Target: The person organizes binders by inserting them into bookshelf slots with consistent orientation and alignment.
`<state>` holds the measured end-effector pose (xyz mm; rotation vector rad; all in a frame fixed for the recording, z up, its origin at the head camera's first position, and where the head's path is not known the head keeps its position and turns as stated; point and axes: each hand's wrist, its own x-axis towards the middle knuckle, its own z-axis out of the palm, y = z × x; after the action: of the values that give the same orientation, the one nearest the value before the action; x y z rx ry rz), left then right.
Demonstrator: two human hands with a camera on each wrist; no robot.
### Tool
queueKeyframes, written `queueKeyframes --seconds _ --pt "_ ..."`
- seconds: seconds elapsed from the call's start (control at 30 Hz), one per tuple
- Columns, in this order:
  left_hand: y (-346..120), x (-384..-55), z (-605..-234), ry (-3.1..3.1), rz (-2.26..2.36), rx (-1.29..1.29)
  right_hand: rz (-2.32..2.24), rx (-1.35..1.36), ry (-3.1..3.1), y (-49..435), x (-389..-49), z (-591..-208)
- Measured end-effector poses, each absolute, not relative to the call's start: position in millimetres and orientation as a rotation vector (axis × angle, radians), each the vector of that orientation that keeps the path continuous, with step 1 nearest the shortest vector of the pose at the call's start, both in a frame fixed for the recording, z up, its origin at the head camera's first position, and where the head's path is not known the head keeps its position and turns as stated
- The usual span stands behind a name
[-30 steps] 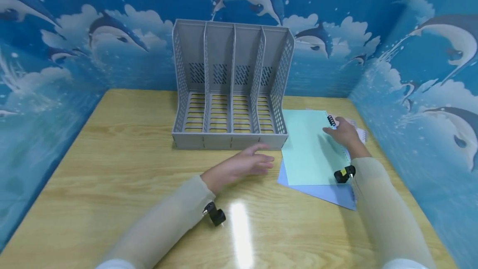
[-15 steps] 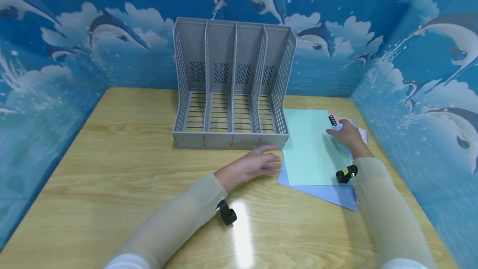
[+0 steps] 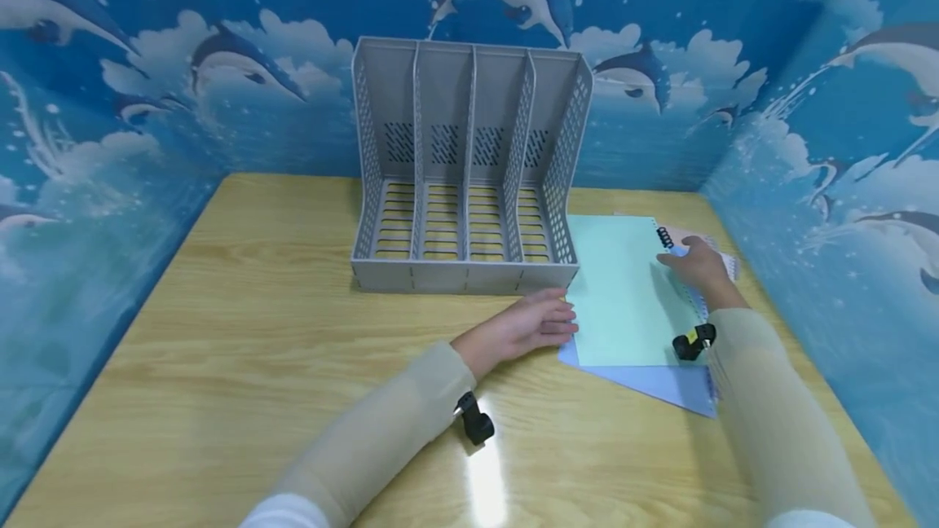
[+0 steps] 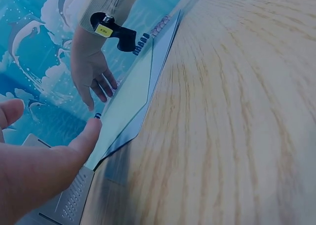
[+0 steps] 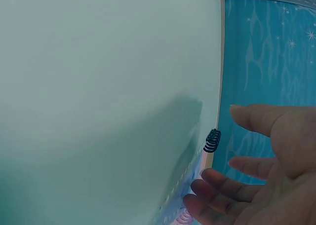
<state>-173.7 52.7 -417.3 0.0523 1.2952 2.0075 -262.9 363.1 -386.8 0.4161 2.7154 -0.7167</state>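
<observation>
Flanking the mint-green notebook (image 3: 616, 292): left grip (image 3: 526, 324) at its left edge, fingers loosely extended; right grip (image 3: 700, 271) at the right, bound edge, fingers spread near the black coil (image 3: 664, 237). Neither looks clenched or appears to grasp anything; whether any fingertip touches the cover, cannot tell. Notebook lies flat on the bench (image 3: 257, 332), right of the grey file rack (image 3: 462, 277), atop a blue notebook (image 3: 671, 385) that sticks out askew on the near side. Pinkish cover (image 3: 678, 233) peeks out far right, mostly hidden. Step in hand, by my reading: picking up the top notebook. Best done by taking only the mint layer, as the blue one sits right under it and could drag along; right fingers under the edge beside the coil, not hooked in its loops; left thumb above, fingers below; lift level, clear of the rack's near right corner. Brands: none readable on covers or rack. Yellow sticker (image 4: 103, 30) on the right wrist camera (image 3: 685, 348) bears dark marks, too small to make out.
</observation>
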Motion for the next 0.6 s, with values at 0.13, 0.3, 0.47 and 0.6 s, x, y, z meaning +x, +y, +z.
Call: queueKeyframes --seconds 0.13,0.3,0.47,0.6 --pt "56.8 -174.2 -420.3 1.32 2.003 0.036 -0.723 0.407 2.719 368.5 -261.8 -387.4" --pt "57.9 -175.3 -422.4 1.345 1.991 0.005 -0.743 0.443 2.709 370.0 -263.2 -389.8" --pt "59.2 -176.6 -422.8 1.364 1.999 -0.027 -0.767 0.445 2.714 371.7 -264.3 -390.4" --pt "60.6 -177.7 -422.4 1.349 1.999 -0.054 -0.782 0.474 2.704 373.3 -264.3 -391.6"
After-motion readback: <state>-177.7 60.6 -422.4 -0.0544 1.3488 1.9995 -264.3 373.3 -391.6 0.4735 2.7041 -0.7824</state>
